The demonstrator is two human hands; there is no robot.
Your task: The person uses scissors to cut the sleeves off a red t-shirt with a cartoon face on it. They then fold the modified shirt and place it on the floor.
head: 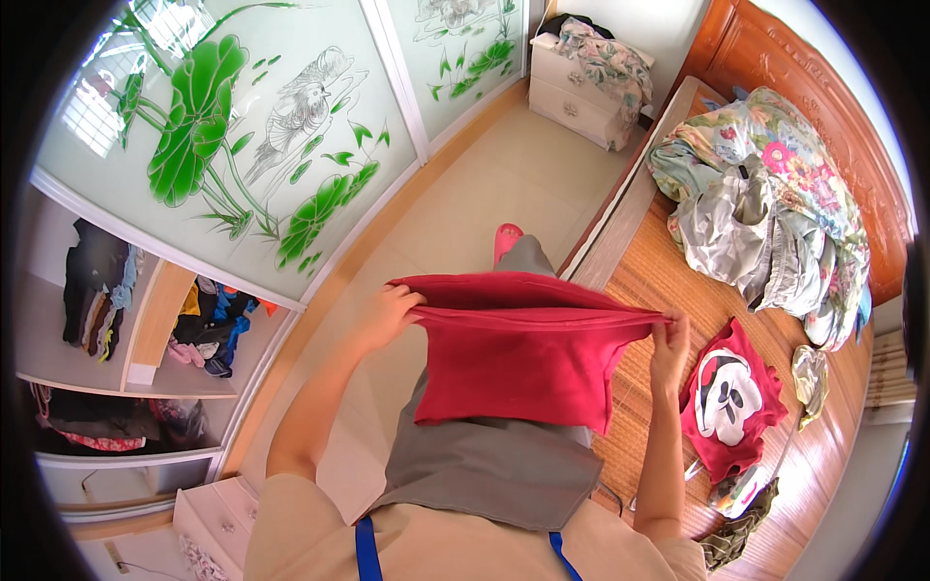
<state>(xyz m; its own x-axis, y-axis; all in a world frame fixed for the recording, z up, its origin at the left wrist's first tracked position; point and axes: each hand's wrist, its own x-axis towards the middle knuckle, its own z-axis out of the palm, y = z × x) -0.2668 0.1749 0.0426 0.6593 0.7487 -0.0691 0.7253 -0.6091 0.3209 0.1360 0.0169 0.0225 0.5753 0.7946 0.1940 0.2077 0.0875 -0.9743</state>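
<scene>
A plain red cloth garment (516,370) hangs stretched out in front of my waist, over a grey apron (494,465). My left hand (396,312) grips its upper left corner. On the opposite side, my right hand (670,338) pinches the upper right corner. Between the hands the top edge gapes, with two layers of fabric apart. To the right on the bed mat (639,290) lies a red garment with a white cartoon print (730,399), near my right forearm.
Crumpled floral bedding (792,160) and grey clothing (734,225) are heaped by the carved wooden headboard (835,94). At left stands a sliding-door wardrobe (218,145) with clothes (218,319) on its shelves. A white nightstand (574,87) occupies the far corner; a drawer cabinet (218,516) is lower left.
</scene>
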